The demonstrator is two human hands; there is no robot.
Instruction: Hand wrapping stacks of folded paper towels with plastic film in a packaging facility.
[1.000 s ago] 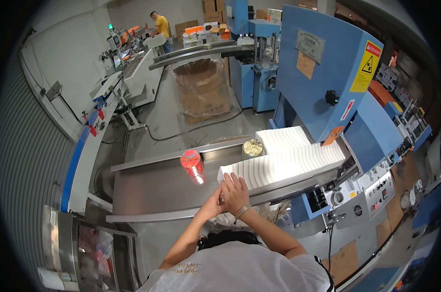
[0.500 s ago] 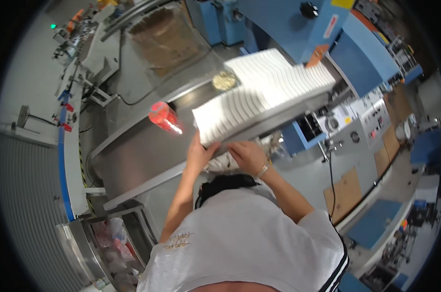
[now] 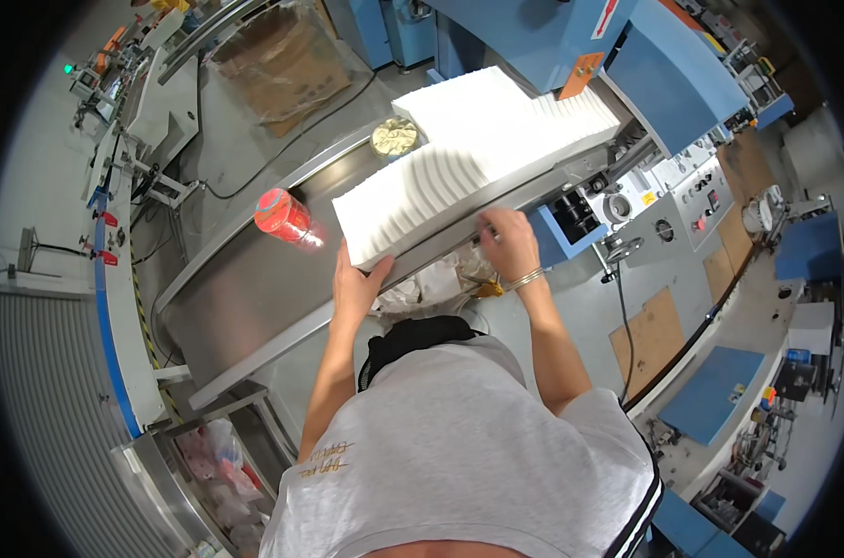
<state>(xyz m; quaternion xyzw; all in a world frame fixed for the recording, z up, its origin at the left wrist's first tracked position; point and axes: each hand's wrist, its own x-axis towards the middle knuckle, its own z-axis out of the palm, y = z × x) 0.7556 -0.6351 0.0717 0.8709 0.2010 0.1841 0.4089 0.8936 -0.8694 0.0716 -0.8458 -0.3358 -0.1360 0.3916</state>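
Observation:
A long row of white, paper-like bundles (image 3: 459,153) lies on the metal trough (image 3: 241,312), thin wavy lines marking its layers. At the row's near left corner is my left hand (image 3: 355,288), its thumb along the front side and its fingers round the end. My right hand (image 3: 510,244) is held apart from the row, over the trough's near edge, with its fingers curled in. Whatever those fingers hold, if anything, is hidden. Left of the row, a red cylindrical container (image 3: 284,219) with a clear lower part lies on the trough. A round tub with pale yellow contents (image 3: 394,138) touches the row's far side.
Blue machinery (image 3: 524,37) with an orange bracket (image 3: 582,76) stands at the row's far right end. A control panel (image 3: 706,200) is to the right. Clear plastic bags (image 3: 431,284) hang below the near edge. Flattened brown cardboard (image 3: 287,70) lies on the floor beyond.
My right hand has moved right and away from my left hand, lifting off the row's near side. My left hand stays at the corner. The whole view has shifted slightly.

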